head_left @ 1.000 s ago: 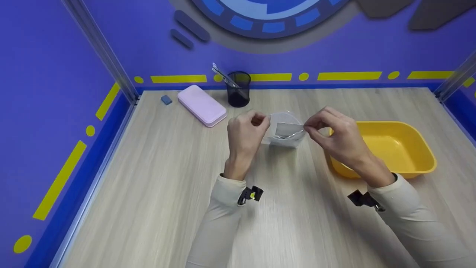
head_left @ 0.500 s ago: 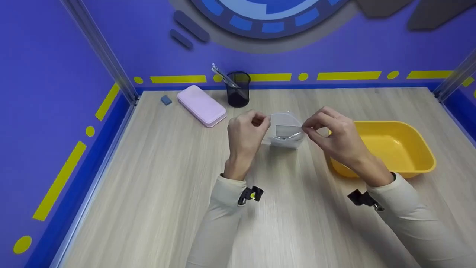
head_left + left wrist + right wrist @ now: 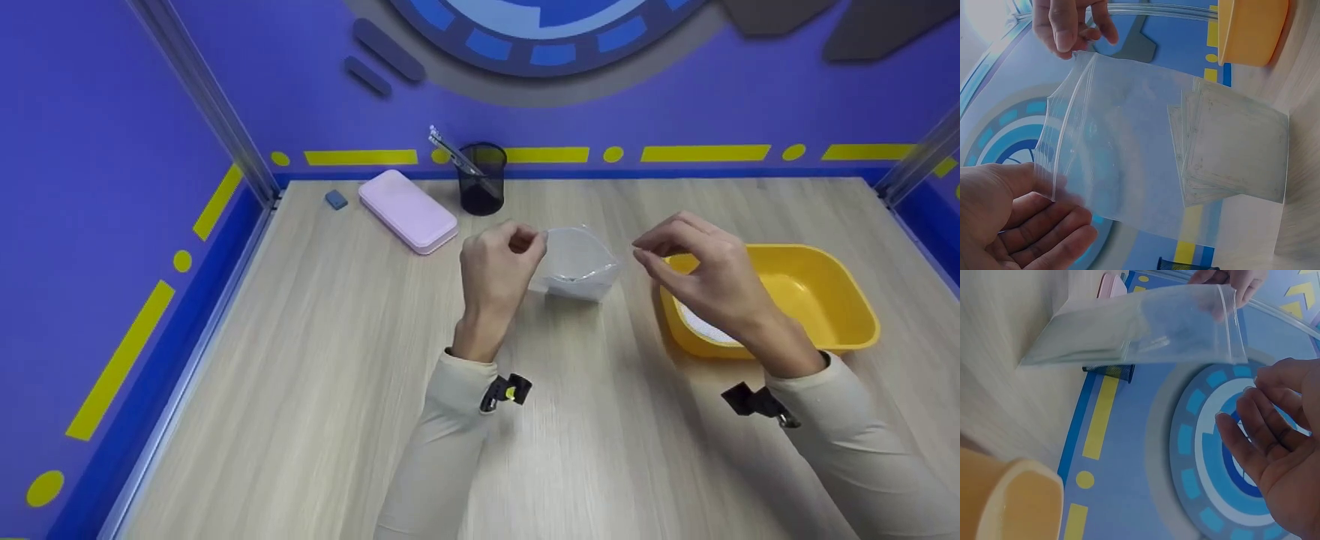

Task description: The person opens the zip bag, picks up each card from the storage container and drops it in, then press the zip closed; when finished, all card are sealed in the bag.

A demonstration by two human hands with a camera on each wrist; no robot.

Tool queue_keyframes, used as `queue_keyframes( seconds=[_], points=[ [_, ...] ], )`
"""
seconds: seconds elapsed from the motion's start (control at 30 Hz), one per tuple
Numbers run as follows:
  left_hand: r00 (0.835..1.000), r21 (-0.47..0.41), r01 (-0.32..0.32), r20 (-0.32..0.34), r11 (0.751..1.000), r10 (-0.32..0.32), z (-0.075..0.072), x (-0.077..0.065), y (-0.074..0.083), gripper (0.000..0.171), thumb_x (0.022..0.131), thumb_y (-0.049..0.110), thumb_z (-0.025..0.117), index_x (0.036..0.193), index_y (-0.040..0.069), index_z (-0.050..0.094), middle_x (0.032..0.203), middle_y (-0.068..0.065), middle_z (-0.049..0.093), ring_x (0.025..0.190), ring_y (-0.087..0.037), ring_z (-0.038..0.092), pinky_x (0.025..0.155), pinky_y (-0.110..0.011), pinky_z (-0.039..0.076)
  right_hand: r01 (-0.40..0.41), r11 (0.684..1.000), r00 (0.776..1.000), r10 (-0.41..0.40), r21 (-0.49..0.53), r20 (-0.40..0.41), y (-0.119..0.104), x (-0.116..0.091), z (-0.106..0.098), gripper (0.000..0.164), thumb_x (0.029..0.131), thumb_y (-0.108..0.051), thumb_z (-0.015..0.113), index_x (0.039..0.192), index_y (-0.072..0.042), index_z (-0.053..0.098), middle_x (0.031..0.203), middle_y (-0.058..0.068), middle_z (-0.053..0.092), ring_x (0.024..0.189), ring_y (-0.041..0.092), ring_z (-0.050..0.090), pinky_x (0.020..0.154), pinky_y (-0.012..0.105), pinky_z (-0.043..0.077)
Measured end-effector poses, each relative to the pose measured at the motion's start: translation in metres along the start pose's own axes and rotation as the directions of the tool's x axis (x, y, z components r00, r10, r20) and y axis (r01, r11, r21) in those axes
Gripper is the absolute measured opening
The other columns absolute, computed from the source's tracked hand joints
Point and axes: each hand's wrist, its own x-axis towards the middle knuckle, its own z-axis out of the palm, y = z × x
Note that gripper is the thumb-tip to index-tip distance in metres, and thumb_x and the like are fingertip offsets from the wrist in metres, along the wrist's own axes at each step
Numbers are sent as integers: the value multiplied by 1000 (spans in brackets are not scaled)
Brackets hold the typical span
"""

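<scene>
A clear zip-seal bag [image 3: 576,259] stands with its mouth up and its bottom at the table. My left hand [image 3: 497,274] pinches the left end of its mouth between thumb and fingers. Low inside the bag, several thin grey square sheets [image 3: 1235,140] lie in an uneven stack, as the left wrist view shows. My right hand [image 3: 697,277] is just to the right of the bag's mouth. In the right wrist view its fingers [image 3: 1249,433] are loosely bent, with nothing between them and a gap to the bag.
A yellow bin [image 3: 825,300] stands right of the bag, with a white patterned piece [image 3: 705,326] inside its left end. At the back left are a blue eraser [image 3: 336,199], a pink pencil case [image 3: 409,211] and a black mesh pen holder [image 3: 481,187].
A grey sheet that my right hand held at the bag's mouth has dropped down inside the bag. My right hand has let go and moved right; the left hand keeps its grip.
</scene>
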Motion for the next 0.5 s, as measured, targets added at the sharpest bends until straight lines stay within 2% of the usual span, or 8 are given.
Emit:
queue_keyframes(
  seconds=[0.27,0.5],
  points=[
    [1000,-7,2,9,1000,-2,-1,0,1,7,90,8,81,85,3,79,78,-5,76,69,-17,71,68,-27,56,-138,989,990,138,-56,7,16,-12,-14,16,89,6,81,103,-2,76,101,1,73,91,3,64,86,12,51],
    [1000,0,16,7,1000,-16,-2,0,0,8,90,9,81,84,4,79,76,-4,76,68,-16,71,68,-29,57,-205,973,976,212,-108,56,39,-25,-21,15,91,3,81,104,-2,75,101,5,73,91,1,62,84,9,49]
  ],
)
